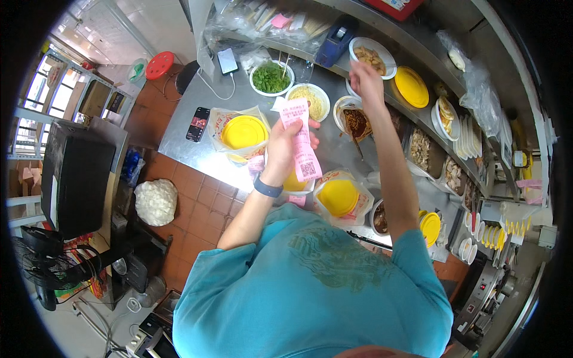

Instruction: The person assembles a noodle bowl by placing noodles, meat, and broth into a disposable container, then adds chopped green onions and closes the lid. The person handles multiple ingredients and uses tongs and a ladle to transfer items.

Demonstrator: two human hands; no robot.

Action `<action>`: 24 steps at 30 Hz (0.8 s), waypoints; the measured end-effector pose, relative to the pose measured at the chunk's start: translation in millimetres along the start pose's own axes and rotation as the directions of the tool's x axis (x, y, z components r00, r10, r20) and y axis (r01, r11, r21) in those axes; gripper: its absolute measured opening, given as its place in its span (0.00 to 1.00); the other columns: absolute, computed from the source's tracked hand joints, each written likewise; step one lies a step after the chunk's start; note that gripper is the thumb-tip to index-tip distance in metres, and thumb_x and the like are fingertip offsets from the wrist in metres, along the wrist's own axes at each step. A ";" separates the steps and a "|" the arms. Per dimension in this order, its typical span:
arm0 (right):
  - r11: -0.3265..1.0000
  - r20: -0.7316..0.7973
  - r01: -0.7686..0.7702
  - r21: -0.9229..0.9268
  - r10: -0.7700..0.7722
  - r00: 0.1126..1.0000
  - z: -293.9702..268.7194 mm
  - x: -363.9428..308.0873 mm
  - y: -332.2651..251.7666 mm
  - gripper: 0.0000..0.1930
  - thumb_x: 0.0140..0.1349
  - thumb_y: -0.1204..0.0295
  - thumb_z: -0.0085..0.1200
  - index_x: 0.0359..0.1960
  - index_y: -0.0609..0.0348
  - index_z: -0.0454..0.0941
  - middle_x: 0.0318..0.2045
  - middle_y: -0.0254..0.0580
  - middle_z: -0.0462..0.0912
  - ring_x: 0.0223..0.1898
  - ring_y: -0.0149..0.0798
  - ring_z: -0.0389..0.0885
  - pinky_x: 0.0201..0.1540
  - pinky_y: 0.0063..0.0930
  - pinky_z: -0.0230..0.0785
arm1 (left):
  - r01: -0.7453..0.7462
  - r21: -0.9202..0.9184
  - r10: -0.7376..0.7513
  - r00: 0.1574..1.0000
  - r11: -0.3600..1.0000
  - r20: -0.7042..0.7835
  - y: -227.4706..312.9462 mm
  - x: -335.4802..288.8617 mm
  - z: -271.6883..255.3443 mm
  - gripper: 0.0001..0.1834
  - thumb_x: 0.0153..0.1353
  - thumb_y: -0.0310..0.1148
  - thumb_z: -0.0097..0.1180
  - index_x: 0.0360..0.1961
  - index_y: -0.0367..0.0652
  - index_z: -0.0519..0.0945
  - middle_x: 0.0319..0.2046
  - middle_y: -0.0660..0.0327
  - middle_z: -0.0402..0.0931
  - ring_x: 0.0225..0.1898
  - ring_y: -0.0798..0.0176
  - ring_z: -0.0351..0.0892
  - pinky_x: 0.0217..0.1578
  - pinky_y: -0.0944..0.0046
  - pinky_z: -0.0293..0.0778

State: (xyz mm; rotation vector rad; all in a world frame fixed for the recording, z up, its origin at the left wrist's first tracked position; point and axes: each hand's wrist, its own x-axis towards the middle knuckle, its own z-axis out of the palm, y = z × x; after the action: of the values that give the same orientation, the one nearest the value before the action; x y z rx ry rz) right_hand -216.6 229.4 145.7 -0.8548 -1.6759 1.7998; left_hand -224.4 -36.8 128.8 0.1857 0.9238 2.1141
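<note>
My left hand (279, 146) grips a long pink printed slip (304, 156), thumb across its front, above the steel counter. A dark band is on that wrist. Farther right, my right hand (366, 82) reaches up to the near edge of a white bowl (391, 70) of pale brown chunks (368, 55). Its fingers are curled; whether they pinch anything is hidden. Between the hands are chopped pale food (315, 95) in a white bowl and dark red sauce (356, 121) in a tub. Chopped greens (270, 77) with sticks in them fill another bowl.
Bagged tubs with yellow lids stand left (244, 132) and right (338, 197) of the slip. A phone (198, 124) lies at the counter's left; another phone (227, 61) is cabled. A shelf holds a blue tape dispenser (338, 42) and a yellow lid (411, 86).
</note>
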 end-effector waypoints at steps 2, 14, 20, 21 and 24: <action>0.993 -0.023 -0.089 0.081 0.091 0.996 10.3 48.9 2.0 0.16 0.65 0.60 0.62 0.42 0.60 0.81 0.27 0.30 0.77 0.21 0.22 0.66 0.23 0.18 0.58 | 0.035 0.010 -0.035 0.999 0.999 -0.025 -6.2 -4.3 -0.5 0.19 0.72 0.27 0.41 0.61 0.34 0.68 0.40 0.50 0.82 0.28 0.61 0.81 0.30 0.63 0.80; 0.886 0.138 -0.282 0.369 0.248 0.959 57.9 66.2 18.7 0.06 0.61 0.75 0.65 0.35 0.65 0.81 0.20 0.23 0.61 0.16 0.21 0.52 0.17 0.17 0.44 | 0.039 0.001 -0.039 0.998 0.999 -0.050 -10.7 -13.7 -7.2 0.24 0.64 0.18 0.36 0.62 0.34 0.64 0.45 0.47 0.81 0.31 0.58 0.83 0.34 0.60 0.82; 0.570 0.022 0.204 -0.796 -0.309 0.951 32.1 33.6 30.0 0.08 0.59 0.65 0.64 0.34 0.55 0.87 0.26 0.41 0.87 0.30 0.29 0.85 0.34 0.26 0.74 | 0.019 0.087 -0.021 0.999 0.996 0.026 -6.0 -9.5 6.4 0.29 0.63 0.15 0.33 0.67 0.39 0.61 0.50 0.45 0.79 0.33 0.57 0.83 0.35 0.61 0.83; 0.717 0.071 0.212 -0.664 -0.222 0.972 28.0 18.2 25.4 0.08 0.60 0.66 0.63 0.36 0.56 0.87 0.26 0.41 0.87 0.29 0.29 0.84 0.33 0.25 0.73 | 0.000 0.109 -0.005 0.999 0.994 0.046 -6.3 -8.4 6.8 0.30 0.63 0.15 0.32 0.68 0.39 0.60 0.49 0.46 0.79 0.33 0.58 0.83 0.34 0.61 0.83; 0.987 0.405 0.094 -0.131 -0.034 0.914 16.6 -59.3 13.6 0.10 0.68 0.73 0.54 0.46 0.65 0.83 0.26 0.35 0.85 0.25 0.21 0.75 0.29 0.15 0.66 | -0.022 0.147 0.009 0.996 0.989 0.089 -13.4 -6.5 5.5 0.33 0.63 0.14 0.31 0.70 0.41 0.59 0.48 0.47 0.79 0.33 0.58 0.84 0.34 0.62 0.83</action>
State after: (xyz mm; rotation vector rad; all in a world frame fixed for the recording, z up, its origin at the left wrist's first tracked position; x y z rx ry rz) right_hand -189.6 173.0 138.0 -0.4976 -2.0901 1.9179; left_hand -209.5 -32.9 124.9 0.3607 1.0295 2.0352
